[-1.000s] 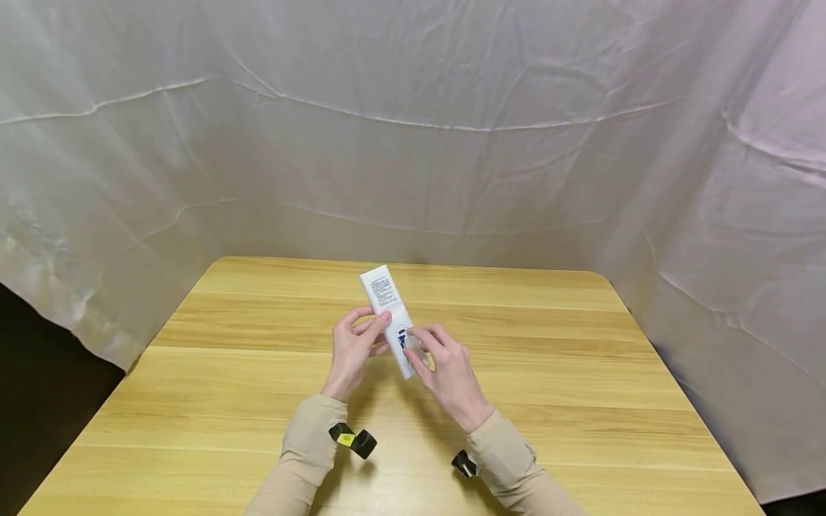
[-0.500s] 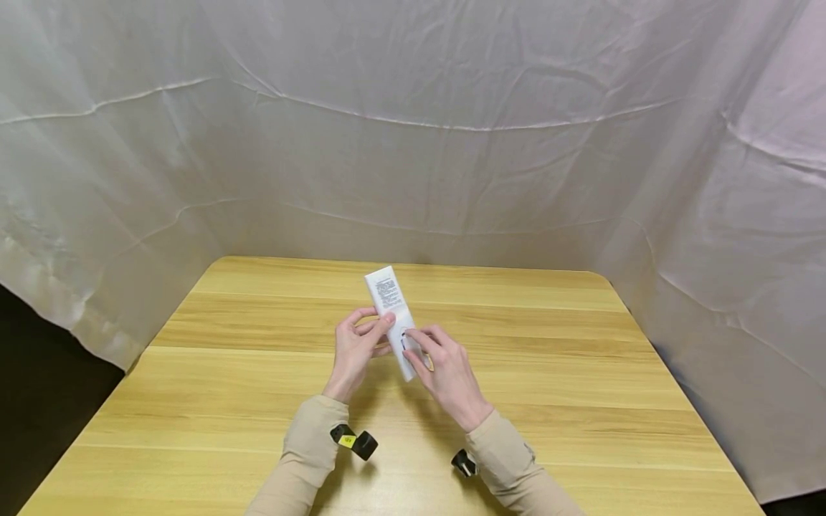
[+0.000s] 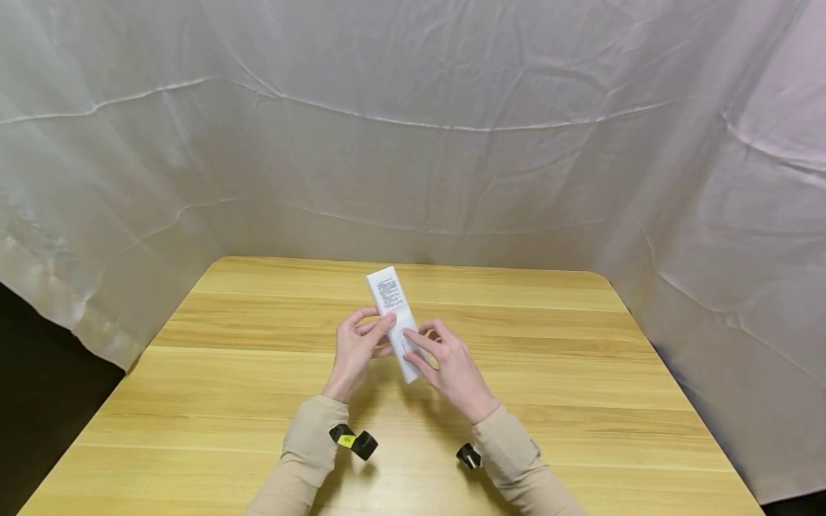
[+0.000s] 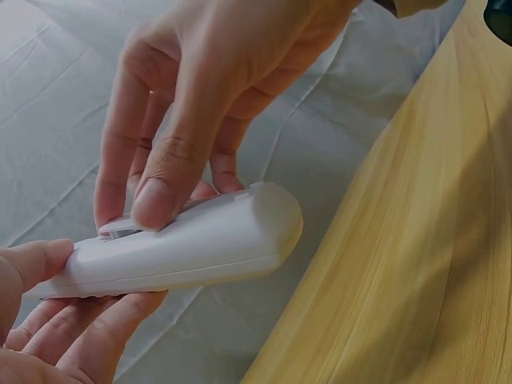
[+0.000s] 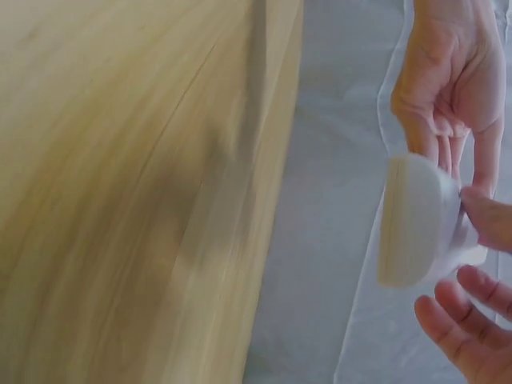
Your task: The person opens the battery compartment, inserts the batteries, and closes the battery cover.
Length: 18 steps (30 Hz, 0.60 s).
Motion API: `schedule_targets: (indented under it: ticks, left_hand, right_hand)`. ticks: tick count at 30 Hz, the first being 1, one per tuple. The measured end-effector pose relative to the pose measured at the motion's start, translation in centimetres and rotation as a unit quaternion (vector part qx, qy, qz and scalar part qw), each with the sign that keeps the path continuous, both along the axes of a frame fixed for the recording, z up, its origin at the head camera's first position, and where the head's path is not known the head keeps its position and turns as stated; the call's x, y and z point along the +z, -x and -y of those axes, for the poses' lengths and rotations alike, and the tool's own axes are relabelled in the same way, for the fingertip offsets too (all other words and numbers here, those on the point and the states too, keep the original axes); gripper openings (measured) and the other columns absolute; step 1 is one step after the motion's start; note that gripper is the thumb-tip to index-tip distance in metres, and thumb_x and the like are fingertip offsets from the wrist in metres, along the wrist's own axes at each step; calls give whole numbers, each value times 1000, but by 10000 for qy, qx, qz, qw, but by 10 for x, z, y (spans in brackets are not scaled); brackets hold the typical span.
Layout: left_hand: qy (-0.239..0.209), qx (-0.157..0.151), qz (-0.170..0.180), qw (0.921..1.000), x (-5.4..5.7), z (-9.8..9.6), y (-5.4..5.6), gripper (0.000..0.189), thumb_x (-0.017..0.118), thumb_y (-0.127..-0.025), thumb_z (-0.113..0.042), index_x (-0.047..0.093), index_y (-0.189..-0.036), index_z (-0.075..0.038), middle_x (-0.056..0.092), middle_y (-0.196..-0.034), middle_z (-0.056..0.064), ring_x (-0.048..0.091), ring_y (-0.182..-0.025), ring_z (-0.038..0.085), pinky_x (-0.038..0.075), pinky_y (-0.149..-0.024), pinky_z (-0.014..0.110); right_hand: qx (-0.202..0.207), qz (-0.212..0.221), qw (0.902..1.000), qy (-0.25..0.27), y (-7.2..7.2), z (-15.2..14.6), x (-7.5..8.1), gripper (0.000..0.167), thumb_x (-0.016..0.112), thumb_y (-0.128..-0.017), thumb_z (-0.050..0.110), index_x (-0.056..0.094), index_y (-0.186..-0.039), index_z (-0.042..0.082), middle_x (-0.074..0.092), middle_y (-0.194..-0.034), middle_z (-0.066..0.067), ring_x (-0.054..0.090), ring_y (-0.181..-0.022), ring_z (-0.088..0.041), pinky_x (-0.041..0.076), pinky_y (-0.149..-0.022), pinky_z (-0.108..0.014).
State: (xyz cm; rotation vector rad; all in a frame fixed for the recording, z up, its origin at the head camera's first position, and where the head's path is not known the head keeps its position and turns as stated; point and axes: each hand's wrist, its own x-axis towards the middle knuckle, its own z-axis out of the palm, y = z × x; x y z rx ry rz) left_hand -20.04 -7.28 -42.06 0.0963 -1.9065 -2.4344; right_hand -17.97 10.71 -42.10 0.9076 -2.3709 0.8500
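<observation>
A white remote control [image 3: 389, 292] is tilted above the table, its back with grey printed text facing up. My left hand [image 3: 351, 352] grips it about the middle, thumb on the back face and fingers underneath. Over its lower half, my right hand [image 3: 459, 374] pinches the battery cover [image 4: 120, 227] between thumb and fingers. In the left wrist view the cover's edge stands slightly raised from the remote's body; the batteries are hidden. The right wrist view shows the rounded end of the remote, with my right fingertips [image 5: 438, 320] beside it.
Below both hands lies a wooden table [image 3: 568, 344] with rounded far corners. A pale grey curtain [image 3: 452, 172] hangs behind it and along both sides. Each sleeve carries a small black wrist camera [image 3: 364, 445].
My right hand has brought the battery cover down over the compartment, so the blue batteries seen earlier are hidden. The remote has shifted slightly right; my left hand keeps its grip.
</observation>
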Motion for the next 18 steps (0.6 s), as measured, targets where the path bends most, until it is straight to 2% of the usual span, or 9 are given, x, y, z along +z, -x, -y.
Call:
schedule_targets:
  ticks: [4, 11, 18]
  left_hand:
    - [14, -41, 47, 10000, 1, 1, 0, 29, 70, -94, -10, 61, -120, 0, 75, -107, 24, 75, -72, 15, 67, -65, 31]
    - [40, -117, 79, 9999, 2, 2, -1, 29, 70, -94, -11, 61, -120, 0, 75, -107, 23, 75, -71, 15, 67, -64, 30]
    - [-76, -150, 64, 9998, 2, 2, -1, 27, 70, -94, -9, 61, -118, 1, 77, -104, 21, 75, -70, 15, 67, -65, 31]
  right_hand:
    - [191, -101, 9996, -173, 5, -6, -2, 40, 79, -83, 8, 71, -123, 4, 62, -108, -9, 64, -89, -18, 62, -73, -23]
    - [392, -63, 9981, -468, 8, -15, -1, 50, 66, -82, -15, 69, -127, 7, 60, -111, -10, 63, -92, -20, 62, -77, -25]
    - [414, -165, 9973, -577, 11, -16, -1, 51, 66, -81, -15, 70, -126, 8, 59, -107, -7, 61, -91, -18, 60, -74, -22]
